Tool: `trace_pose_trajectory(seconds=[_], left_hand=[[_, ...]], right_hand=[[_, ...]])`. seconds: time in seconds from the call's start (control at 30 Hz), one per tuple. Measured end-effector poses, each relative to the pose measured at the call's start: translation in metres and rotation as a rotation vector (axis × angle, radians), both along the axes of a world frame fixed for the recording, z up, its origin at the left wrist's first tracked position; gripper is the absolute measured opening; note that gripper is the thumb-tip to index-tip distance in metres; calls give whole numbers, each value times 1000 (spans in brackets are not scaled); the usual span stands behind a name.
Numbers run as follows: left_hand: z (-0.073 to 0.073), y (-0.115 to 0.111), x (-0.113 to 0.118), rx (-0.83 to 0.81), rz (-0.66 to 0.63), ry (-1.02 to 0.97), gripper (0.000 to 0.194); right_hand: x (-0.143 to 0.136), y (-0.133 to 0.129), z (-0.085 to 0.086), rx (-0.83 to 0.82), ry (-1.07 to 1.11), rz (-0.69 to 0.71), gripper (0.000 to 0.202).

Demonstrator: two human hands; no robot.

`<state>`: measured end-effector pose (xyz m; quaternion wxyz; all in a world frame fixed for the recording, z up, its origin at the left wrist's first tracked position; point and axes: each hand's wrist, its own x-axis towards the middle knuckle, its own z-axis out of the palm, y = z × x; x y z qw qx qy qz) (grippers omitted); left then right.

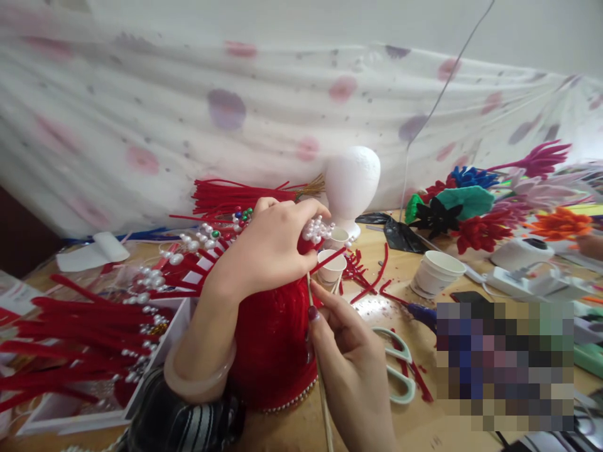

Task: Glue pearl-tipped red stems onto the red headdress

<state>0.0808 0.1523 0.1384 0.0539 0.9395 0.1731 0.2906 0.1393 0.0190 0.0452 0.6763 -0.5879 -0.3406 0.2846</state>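
Observation:
A rounded red velvety headpiece (273, 345) with a pearl-beaded lower edge stands on the table before me. My left hand (271, 245) curls over its top, thumb and fingers bent around it. Beside those fingertips sits a cluster of white pearls (318, 230). Between thumb and forefinger, my right hand (351, 351) pinches a thin wooden stick (324, 402). The stick's upper end meets the headpiece's right side, just below my left thumb. A red fuzzy stem (330, 258) juts out to the right there. The left palm hides part of the top.
At left, a white box (164, 351) holds red fuzzy stems and pearls. Behind stand a white foam head (353, 185) and paper cups (437, 274). Scissors (400, 370), a blue glue gun (421, 312) and fuzzy flowers (485, 229) lie rightward. Another person's hand (591, 247) shows at the right edge.

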Motion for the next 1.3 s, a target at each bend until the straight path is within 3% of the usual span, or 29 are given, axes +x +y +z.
trace_pose_trajectory(seconds=[0.13, 0.27, 0.4, 0.5, 0.63, 0.7, 0.8, 0.87, 0.97, 1.07, 1.13, 1.23, 1.3], left_hand=[[0, -1, 0, -3, -7, 1, 39], [1, -1, 1, 2, -14, 14, 36], [3, 1, -1, -2, -14, 15, 34], [3, 2, -1, -23, -6, 12, 34], [3, 1, 0, -20, -3, 18, 36], [3, 0, 1, -12, -1, 28, 36], [4, 0, 2, -15, 13, 49, 35], [5, 1, 1, -11, 28, 45, 35], [5, 2, 1, 4, 48, 29, 34], [6, 0, 0, 18, 52, 44, 33], [7, -1, 0, 26, 48, 54, 34], [7, -3, 1, 28, 44, 63, 34], [7, -3, 1, 27, 47, 58, 34]], right_hand=[[-1, -1, -9, -52, -23, 33, 39], [-6, 4, -1, -1, -77, 23, 34], [-2, -8, 4, 103, -177, -51, 39], [17, -29, -11, 86, -236, -167, 36], [59, -42, -35, -177, -406, -299, 26], [77, -40, -40, -346, -514, -319, 29], [95, -48, -43, -446, -649, -333, 38], [104, -69, -43, -501, -729, -298, 38], [122, -113, -46, -733, -742, -229, 54], [145, -140, -51, -1000, -703, -456, 57], [159, -137, -57, -974, -737, -532, 57], [170, -115, -66, -861, -856, -435, 52], [170, -100, -69, -813, -940, -450, 49]])
